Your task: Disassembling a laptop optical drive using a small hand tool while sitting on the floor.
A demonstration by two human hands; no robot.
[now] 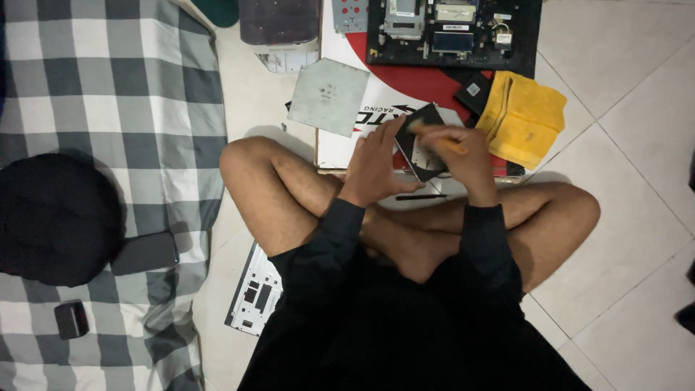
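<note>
Left hand closes its grip on a flat black drive-like part, tilting it steady above crossed legs. Right hand grips an orange-handled tool pressed to it. Yellow cloth just right; opened laptop farther off on the floor.

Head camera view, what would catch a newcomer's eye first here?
Two hands at centre: the left hand holds a flat black drive while the right hand works on it with an orange-handled tool. Right of them lies a yellow cloth; above, an opened laptop.
</note>
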